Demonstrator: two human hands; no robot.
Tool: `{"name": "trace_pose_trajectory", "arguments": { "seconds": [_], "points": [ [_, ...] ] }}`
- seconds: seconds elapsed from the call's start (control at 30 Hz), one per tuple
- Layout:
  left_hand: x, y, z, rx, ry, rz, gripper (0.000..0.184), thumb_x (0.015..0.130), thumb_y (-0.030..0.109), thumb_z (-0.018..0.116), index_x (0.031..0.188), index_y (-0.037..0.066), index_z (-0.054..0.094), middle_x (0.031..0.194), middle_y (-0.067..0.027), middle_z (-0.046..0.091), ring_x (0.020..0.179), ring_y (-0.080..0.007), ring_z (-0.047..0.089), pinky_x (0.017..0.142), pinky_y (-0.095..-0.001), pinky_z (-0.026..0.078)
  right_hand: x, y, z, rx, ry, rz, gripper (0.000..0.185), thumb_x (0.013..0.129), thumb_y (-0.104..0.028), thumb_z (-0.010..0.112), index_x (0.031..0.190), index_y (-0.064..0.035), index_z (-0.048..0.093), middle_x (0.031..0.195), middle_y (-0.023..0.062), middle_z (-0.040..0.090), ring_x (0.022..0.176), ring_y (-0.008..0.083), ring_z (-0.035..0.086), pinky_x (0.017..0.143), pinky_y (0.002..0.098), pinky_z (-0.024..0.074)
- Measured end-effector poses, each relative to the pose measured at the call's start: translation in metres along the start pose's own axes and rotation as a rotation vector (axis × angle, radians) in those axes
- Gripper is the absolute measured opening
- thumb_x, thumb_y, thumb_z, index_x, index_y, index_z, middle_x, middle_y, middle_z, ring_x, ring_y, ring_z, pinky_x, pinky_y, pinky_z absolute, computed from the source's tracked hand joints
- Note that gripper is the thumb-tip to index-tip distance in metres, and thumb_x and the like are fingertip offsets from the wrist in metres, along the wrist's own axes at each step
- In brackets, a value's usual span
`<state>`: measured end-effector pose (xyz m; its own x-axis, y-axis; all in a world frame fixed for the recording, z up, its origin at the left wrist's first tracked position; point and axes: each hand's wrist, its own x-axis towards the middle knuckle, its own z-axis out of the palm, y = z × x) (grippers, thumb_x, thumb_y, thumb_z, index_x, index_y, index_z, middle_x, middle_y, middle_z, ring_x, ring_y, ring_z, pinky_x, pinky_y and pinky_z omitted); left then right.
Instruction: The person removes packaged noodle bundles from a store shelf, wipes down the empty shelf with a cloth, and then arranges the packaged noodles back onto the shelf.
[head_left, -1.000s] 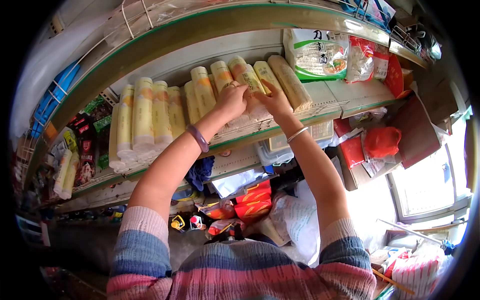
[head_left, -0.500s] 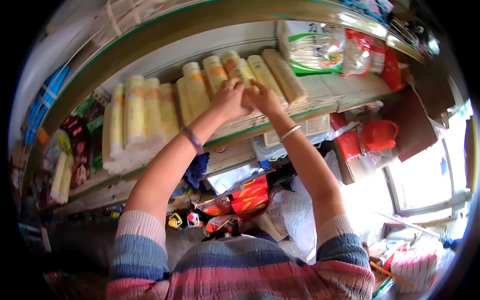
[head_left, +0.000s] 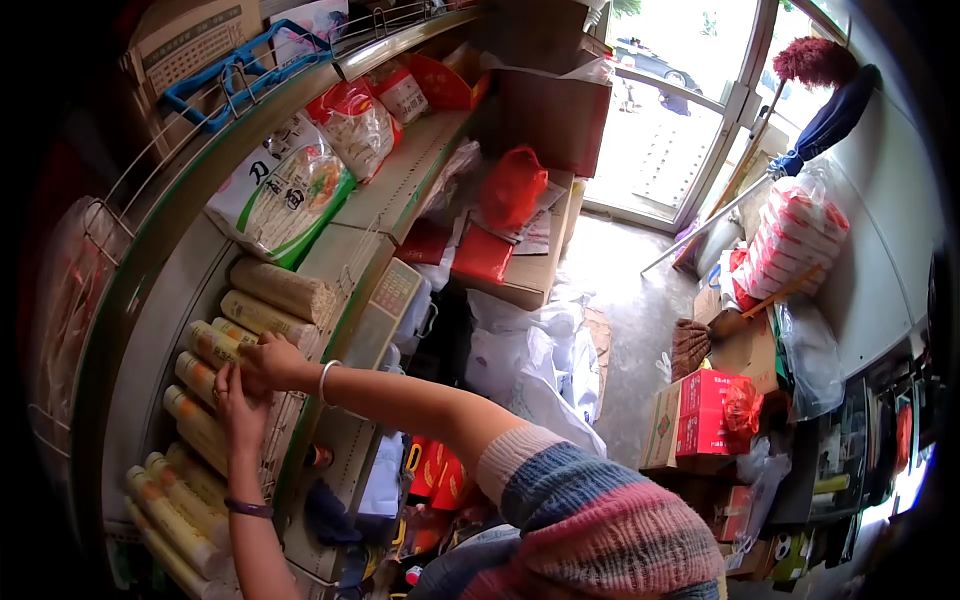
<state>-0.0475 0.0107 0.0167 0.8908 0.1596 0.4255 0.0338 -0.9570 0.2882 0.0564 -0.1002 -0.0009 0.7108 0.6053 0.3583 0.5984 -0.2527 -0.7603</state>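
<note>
Both my hands meet at a row of cylindrical packs of dried noodles on a shelf. My right hand (head_left: 275, 362), with a pale bangle at its wrist, is closed around the near end of a noodle pack (head_left: 212, 343). Just beside it, my left hand (head_left: 242, 402), above a purple bracelet, has its fingers bent against the same pack; its palm side is hidden. Another yellow-wrapped pack (head_left: 262, 315) and a pale noodle bundle (head_left: 285, 288) lie beyond my right hand. More packs (head_left: 180, 510) are stacked on the left hand's side.
A green-and-white bag of noodles (head_left: 285, 190) stands farther along the shelf (head_left: 350, 260). Past the shelf's end are a cardboard box (head_left: 545, 120) and a red plastic bag (head_left: 515, 188). White bags (head_left: 530, 350) lie on the floor; a red carton (head_left: 715, 410) stands opposite, near a glass door (head_left: 655, 130).
The view has swung to the right, bringing the door and floor into sight. Both hands remain at the noodle packs.
</note>
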Motion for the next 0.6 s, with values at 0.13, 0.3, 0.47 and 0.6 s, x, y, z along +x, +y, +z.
{"name": "trace_pose_trajectory", "arguments": {
  "seconds": [0.13,0.3,0.47,0.6],
  "points": [
    [-0.005,-0.002,0.000,-0.167,0.028,0.041,0.051,0.082,0.011,0.066,0.128,-0.001,0.048,0.134,-0.0149,0.042,0.124,-0.0323,0.041,0.102,-0.0400,0.037,0.000,0.004,0.004,-0.013,0.032,0.010,0.041,0.084,-0.037,0.054,0.114,-0.0106,0.060,0.104,0.0223,0.060,0.103,0.0417,0.050,0.088,0.0477,0.0439],
    [-0.040,0.018,-0.025,-0.194,0.035,0.049,0.044,0.081,0.005,0.063,0.123,-0.001,0.052,0.133,-0.0167,0.042,0.122,-0.0326,0.043,0.101,-0.0396,0.037,0.002,0.008,0.013,-0.042,0.077,0.015,0.039,0.084,-0.036,0.054,0.116,-0.0141,0.061,0.104,0.0215,0.058,0.098,0.0408,0.054,0.087,0.0468,0.0450],
    [-0.090,0.035,-0.059,-0.271,0.120,0.065,0.039,0.080,0.003,0.062,0.119,-0.001,0.056,0.130,-0.0161,0.046,0.118,-0.0328,0.047,0.100,-0.0398,0.037,-0.003,0.007,0.015,-0.067,0.141,-0.007,0.035,0.085,-0.034,0.054,0.113,-0.0144,0.063,0.102,0.0202,0.058,0.097,0.0384,0.055,0.086,0.0455,0.0458],
    [-0.153,0.030,-0.092,-0.295,0.191,0.057,0.034,0.085,0.003,0.057,0.119,-0.002,0.055,0.129,-0.0152,0.048,0.120,-0.0305,0.047,0.101,-0.0409,0.036,0.000,0.022,0.018,-0.090,0.191,-0.097,0.032,0.085,-0.032,0.055,0.106,-0.0098,0.065,0.102,0.0207,0.060,0.096,0.0367,0.056,0.085,0.0454,0.0464]
  ]
}}
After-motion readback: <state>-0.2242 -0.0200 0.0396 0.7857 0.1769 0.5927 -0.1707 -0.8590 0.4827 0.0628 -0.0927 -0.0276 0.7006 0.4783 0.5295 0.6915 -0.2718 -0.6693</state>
